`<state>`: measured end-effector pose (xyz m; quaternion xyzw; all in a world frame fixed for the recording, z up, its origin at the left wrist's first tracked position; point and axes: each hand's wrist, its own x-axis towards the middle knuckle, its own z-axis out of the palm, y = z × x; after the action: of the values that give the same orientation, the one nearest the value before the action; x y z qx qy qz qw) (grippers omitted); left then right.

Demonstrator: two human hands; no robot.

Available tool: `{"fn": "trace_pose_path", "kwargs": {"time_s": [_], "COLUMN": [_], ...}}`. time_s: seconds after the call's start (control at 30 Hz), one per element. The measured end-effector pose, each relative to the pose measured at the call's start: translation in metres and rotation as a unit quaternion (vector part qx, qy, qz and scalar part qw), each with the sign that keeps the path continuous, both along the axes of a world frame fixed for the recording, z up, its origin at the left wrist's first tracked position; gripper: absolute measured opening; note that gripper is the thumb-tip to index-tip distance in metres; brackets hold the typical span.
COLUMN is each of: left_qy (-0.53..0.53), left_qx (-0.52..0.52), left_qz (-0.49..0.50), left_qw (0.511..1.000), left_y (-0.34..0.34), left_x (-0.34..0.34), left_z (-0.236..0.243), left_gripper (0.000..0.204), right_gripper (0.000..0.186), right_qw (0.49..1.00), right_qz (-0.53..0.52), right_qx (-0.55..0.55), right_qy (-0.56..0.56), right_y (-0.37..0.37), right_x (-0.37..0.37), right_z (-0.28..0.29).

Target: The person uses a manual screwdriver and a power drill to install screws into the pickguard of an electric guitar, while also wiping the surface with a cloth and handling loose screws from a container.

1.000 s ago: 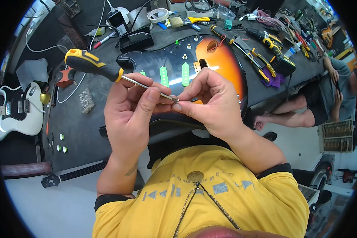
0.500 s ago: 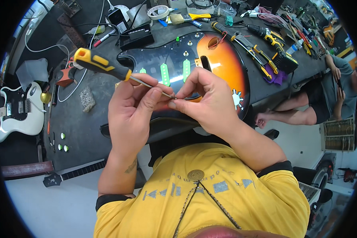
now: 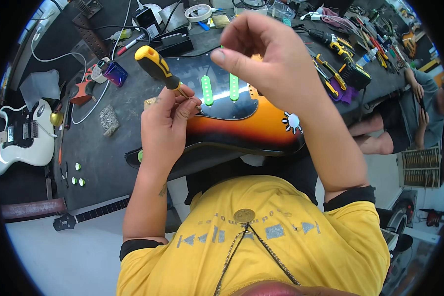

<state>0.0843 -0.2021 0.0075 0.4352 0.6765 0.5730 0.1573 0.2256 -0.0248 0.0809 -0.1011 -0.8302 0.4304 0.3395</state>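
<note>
Cluttered bench (image 3: 108,155). Right hand (image 3: 281,66) has quit driver (image 3: 154,64) tip, fingers (image 3: 234,62) loosely parted; left hand (image 3: 165,121) alone now pinches, steadying it at guitar (image 3: 237,132).

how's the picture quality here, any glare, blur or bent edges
Head view: fisheye bending grows toward the dark rim, where the co-worker appears tipped sideways; head view: pale reflections on the glossy black pickguard; head view: screwdriver reads fairly crisp, the raised right hand perhaps slightly soft.
</note>
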Motion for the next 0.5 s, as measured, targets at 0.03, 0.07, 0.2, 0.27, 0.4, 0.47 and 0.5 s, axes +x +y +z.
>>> {"fn": "trace_pose_path", "kwargs": {"time_s": [0.03,0.07,0.2,0.27,0.4,0.47,0.5], "left_qy": [0.006,0.011,0.079,0.127,0.142,0.145,0.145], "left_qx": [0.001,0.001,-0.047,-0.061,-0.068,-0.059,-0.057], "left_qz": [0.004,0.012,-0.03,-0.031,-0.03,-0.031,-0.034], "left_qw": [1.0,1.0,0.995,0.99,0.987,0.987,0.987], "left_y": [0.001,-0.001,-0.001,0.001,-0.002,0.0,0.001], "left_x": [0.001,0.0,-0.003,-0.002,-0.004,-0.002,-0.001], "left_z": [0.0,0.0,0.006,0.009,0.009,0.01,0.012], "left_gripper": [0.007,0.007,0.012,0.01,0.008,0.008,0.008], "right_gripper": [0.022,0.022,0.03,0.03,0.035,0.037,0.038], "right_qw": [0.998,0.998,0.977,0.937,0.864,0.836,0.822], "right_qz": [0.017,0.022,0.166,0.204,0.248,0.256,0.26], "right_qx": [0.063,0.061,0.131,0.282,0.404,0.433,0.446], "right_qy": [0.015,0.014,0.032,-0.026,-0.168,-0.219,-0.242], "right_y": [0.004,0.001,-0.006,-0.009,-0.006,-0.006,-0.009], "right_x": [-0.004,-0.004,-0.013,-0.016,-0.029,-0.031,-0.033], "right_z": [0.006,0.029,0.057,0.082,0.108,0.12,0.127]}}
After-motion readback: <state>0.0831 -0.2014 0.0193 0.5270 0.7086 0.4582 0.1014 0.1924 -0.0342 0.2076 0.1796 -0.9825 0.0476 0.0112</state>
